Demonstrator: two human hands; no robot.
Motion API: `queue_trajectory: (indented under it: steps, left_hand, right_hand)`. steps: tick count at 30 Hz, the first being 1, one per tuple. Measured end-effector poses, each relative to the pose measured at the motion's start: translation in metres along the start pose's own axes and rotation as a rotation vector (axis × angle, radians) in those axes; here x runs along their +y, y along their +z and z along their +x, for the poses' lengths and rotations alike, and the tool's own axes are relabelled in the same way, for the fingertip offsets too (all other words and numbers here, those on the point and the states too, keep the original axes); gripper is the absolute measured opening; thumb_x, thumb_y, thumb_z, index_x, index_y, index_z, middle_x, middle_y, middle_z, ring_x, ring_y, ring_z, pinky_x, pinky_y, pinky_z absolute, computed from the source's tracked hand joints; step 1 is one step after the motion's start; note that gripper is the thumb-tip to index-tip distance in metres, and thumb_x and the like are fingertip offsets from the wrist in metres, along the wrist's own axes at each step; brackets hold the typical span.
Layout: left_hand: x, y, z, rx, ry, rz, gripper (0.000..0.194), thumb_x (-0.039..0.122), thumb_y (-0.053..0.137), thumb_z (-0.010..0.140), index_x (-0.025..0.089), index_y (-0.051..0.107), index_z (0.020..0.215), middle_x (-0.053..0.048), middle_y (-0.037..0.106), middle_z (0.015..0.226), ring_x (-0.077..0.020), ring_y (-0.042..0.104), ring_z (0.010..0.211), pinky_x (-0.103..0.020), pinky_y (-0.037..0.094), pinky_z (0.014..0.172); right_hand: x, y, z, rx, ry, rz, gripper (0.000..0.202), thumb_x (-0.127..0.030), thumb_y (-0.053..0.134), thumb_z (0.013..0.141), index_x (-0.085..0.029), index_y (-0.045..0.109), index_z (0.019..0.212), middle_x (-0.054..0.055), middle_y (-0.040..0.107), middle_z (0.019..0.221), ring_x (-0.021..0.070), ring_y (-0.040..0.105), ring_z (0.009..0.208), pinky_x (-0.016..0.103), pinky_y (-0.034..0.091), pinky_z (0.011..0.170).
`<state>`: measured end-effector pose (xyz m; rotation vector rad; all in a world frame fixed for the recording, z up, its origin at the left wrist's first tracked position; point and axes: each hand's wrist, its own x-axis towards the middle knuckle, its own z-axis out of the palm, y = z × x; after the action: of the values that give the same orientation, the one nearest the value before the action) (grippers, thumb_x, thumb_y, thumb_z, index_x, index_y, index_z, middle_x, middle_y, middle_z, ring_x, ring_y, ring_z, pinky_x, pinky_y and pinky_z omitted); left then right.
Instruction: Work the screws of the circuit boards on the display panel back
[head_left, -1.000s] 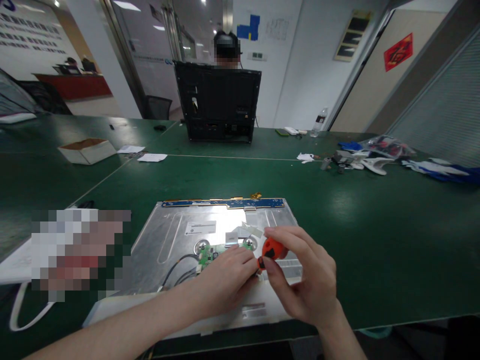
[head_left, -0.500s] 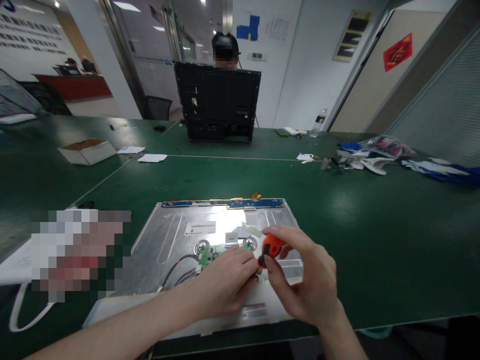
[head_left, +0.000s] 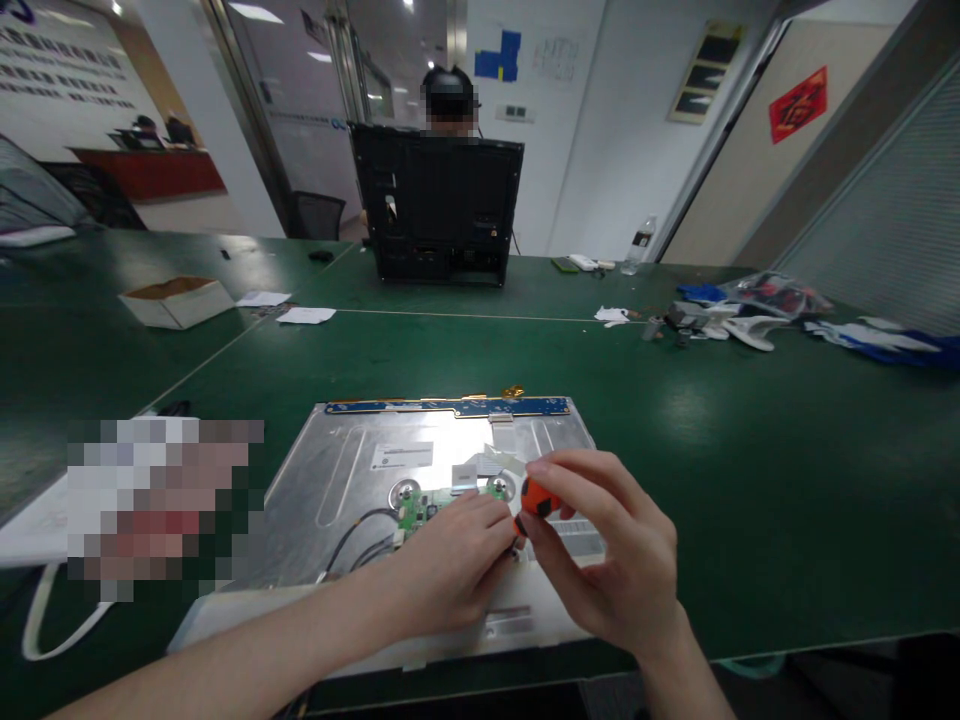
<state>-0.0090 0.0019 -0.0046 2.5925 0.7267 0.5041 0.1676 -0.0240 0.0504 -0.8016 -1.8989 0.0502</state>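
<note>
My right hand [head_left: 619, 545] pinches the orange and black handle of a screwdriver [head_left: 541, 497] between thumb and fingertips. The handle leans down towards my left hand [head_left: 461, 550], whose fingers are curled beside its lower end; what they hold is hidden. Beneath both hands lies a flat metal-backed display panel [head_left: 341, 550]. A green circuit board [head_left: 420, 508] sits in its middle, partly covered by my left hand, with dark cables running off to the left. Along the panel's far edge runs a narrow blue circuit board [head_left: 450, 407]. The screwdriver's tip is out of sight.
Across the green table [head_left: 750, 450], a person sits behind an upright black monitor housing [head_left: 439, 205]. An open box [head_left: 178, 303] stands at the left. On the right are a water bottle [head_left: 639, 245], a plastic bag [head_left: 780, 293] and blue-white cloth [head_left: 885, 338].
The screwdriver handle has turned within my right hand's fingers, which have shifted slightly around it. My left hand and the panel stay in place.
</note>
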Motion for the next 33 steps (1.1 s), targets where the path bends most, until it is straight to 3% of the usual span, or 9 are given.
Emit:
queue_trajectory:
  steps: [10,17,22,28,33]
  left_hand:
    - [0.0003,0.0014,0.0001,-0.022,-0.033,0.015,0.01,0.012,0.05,0.086,0.017,0.053,0.094,-0.008,0.062,0.096,-0.0231,0.058,0.088,-0.037,0.048,0.081]
    - [0.0004,0.0003,-0.0003,-0.008,-0.009,-0.003,0.017,0.012,0.047,0.087,0.015,0.056,0.101,-0.011,0.063,0.098,-0.0247,0.058,0.095,-0.04,0.048,0.086]
    - [-0.0017,0.0021,-0.001,0.005,0.002,-0.01,0.02,0.013,0.047,0.088,0.016,0.056,0.105,-0.011,0.063,0.1,-0.0254,0.058,0.097,-0.04,0.048,0.087]
    - [-0.0027,0.0039,-0.0014,0.02,0.005,0.001,0.019,0.012,0.048,0.087,0.016,0.055,0.104,-0.011,0.062,0.103,-0.0259,0.058,0.099,-0.041,0.048,0.087]
    - [-0.0027,0.0038,-0.0013,-0.002,-0.011,-0.002,0.013,0.012,0.049,0.087,0.015,0.056,0.098,-0.01,0.062,0.097,-0.024,0.058,0.093,-0.039,0.049,0.083]
  right_hand:
    - [0.0041,0.0018,0.0005,0.027,-0.038,0.03,0.041,-0.009,0.066,0.08,-0.02,0.054,0.118,0.006,0.067,0.099,0.0175,0.066,0.089,0.029,0.058,0.071]
    - [0.0039,0.0046,-0.0063,0.035,0.031,0.083,0.052,-0.007,0.065,0.077,-0.019,0.048,0.125,0.009,0.068,0.111,0.0178,0.067,0.092,0.029,0.057,0.069]
    - [0.003,0.0008,-0.0045,0.011,0.008,0.116,0.05,-0.004,0.063,0.077,-0.018,0.05,0.123,0.009,0.065,0.117,0.02,0.063,0.104,0.033,0.056,0.081]
    - [0.0023,-0.0019,0.0002,-0.022,0.012,0.041,0.044,-0.005,0.057,0.082,-0.017,0.055,0.124,0.008,0.063,0.114,0.0162,0.062,0.094,0.028,0.056,0.074]
    - [0.0036,-0.0006,-0.0015,0.001,-0.003,0.022,0.045,-0.012,0.068,0.079,-0.015,0.053,0.122,0.007,0.066,0.108,0.0153,0.063,0.089,0.027,0.056,0.074]
